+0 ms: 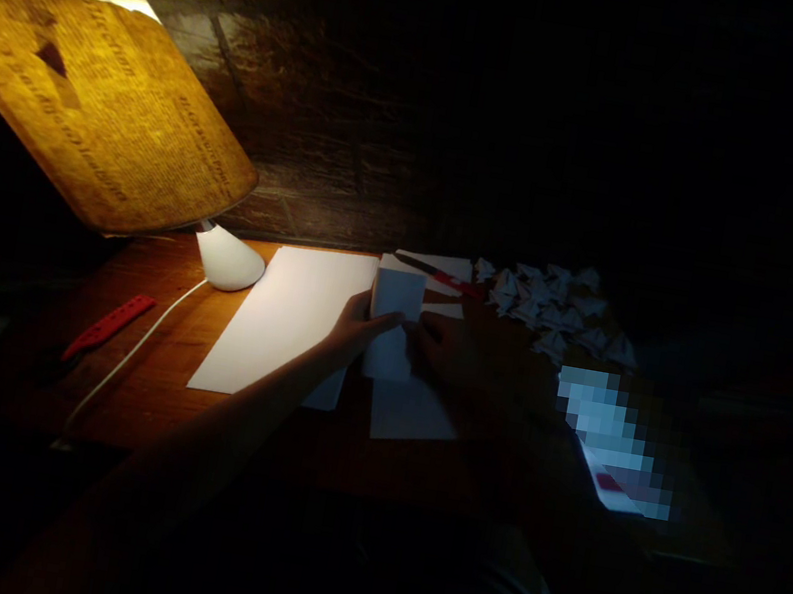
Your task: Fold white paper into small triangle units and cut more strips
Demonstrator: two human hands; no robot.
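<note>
A small white sheet of paper (393, 322) stands half folded on a wooden table (148, 367), its upper flap raised. My left hand (359, 327) pinches its left edge, fingers closed on it. My right hand (458, 360) lies in shadow against the paper's right side, fingers pressed on it. Another small white sheet (412, 411) lies flat just below, near me. A larger white sheet (286, 319) lies to the left under my left forearm.
A lamp with a white base (227, 259) and a yellow printed shade (104, 111) stands at the left; its cord (128, 359) runs toward me. A red strip (109, 326) lies far left. Red-handled scissors (438, 274) and several folded paper pieces (554, 308) lie behind. A lit screen (612, 440) glows at the right.
</note>
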